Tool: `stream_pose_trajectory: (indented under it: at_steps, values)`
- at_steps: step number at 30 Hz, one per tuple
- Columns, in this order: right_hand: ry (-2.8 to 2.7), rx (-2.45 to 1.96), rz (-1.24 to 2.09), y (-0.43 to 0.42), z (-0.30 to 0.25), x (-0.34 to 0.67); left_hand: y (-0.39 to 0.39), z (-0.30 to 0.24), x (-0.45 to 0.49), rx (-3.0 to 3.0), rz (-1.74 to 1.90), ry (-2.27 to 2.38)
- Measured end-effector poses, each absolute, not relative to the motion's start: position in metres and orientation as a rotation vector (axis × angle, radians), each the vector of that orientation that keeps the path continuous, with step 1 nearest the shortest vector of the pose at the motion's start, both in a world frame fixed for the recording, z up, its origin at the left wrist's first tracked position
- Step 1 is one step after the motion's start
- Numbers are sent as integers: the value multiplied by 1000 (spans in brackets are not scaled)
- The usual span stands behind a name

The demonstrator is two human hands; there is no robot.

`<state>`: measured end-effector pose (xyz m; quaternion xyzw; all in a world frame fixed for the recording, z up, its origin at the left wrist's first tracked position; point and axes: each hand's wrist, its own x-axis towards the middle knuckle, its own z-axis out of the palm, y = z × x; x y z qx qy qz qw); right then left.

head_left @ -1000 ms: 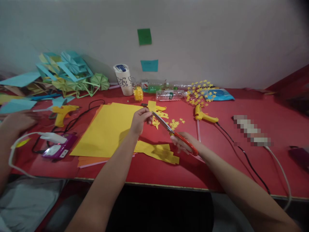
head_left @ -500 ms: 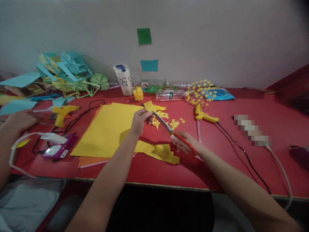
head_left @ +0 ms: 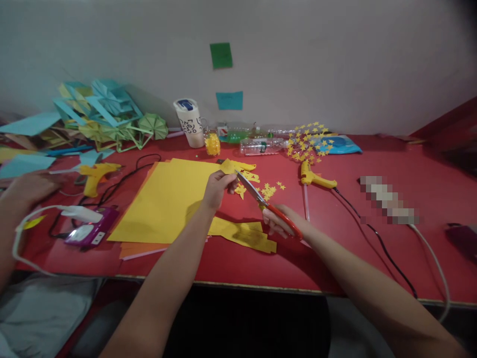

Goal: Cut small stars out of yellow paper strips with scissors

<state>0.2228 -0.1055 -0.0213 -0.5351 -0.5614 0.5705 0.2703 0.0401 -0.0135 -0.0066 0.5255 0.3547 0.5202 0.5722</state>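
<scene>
My right hand (head_left: 278, 223) is closed around the red handles of a pair of scissors (head_left: 257, 195), whose blades point up and left. The blade tips come right up to the fingers of my left hand (head_left: 219, 188). Pinched in those fingers is a small piece of yellow paper (head_left: 226, 165), partly hidden by them. Just beyond lie cut yellow scraps (head_left: 250, 176) and a small heap of yellow paper stars (head_left: 268, 191). Yellow paper strips (head_left: 244, 234) rest below my hands, beside a stack of yellow sheets (head_left: 160, 204) with orange ones underneath.
A yellow glue gun (head_left: 316, 178) lies at right, its cord running to the front edge. Another glue gun (head_left: 96, 175) and a purple power socket (head_left: 93, 228) are at left, near another person's hand (head_left: 32, 191). Plastic bottles (head_left: 263, 146) and a white tumbler (head_left: 190, 124) line the wall.
The yellow paper piece in my left hand has tilted lower, towards the left. My right hand and the scissors have barely shifted.
</scene>
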Motion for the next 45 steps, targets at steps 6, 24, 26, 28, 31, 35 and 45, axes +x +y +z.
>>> stream_pose_trajectory:
  at_steps: [6, 24, 26, 28, 31, 35, 45]
  values:
    - [-1504, -1394, 1556, -106, -19, 220, -14, -7, 41, 1268, 1194, 811]
    - [-1475, -1379, 1582, -110, -13, 216, -14, -9, 42, 1247, 1179, 813]
    - [-1470, -1375, 1585, -111, -13, 216, -14, -9, 42, 1244, 1178, 807]
    - [-1461, -1379, 1577, -111, -13, 216, -14, -9, 42, 1242, 1175, 805]
    - [-1458, -1403, 1575, -112, -11, 216, -15, -8, 42, 1234, 1175, 803]
    - [-1461, -1416, 1575, -111, -11, 215, -15, -8, 43, 1230, 1173, 808]
    - [-1458, -1449, 1563, -110, -11, 216, -15, -8, 42, 1243, 1166, 802]
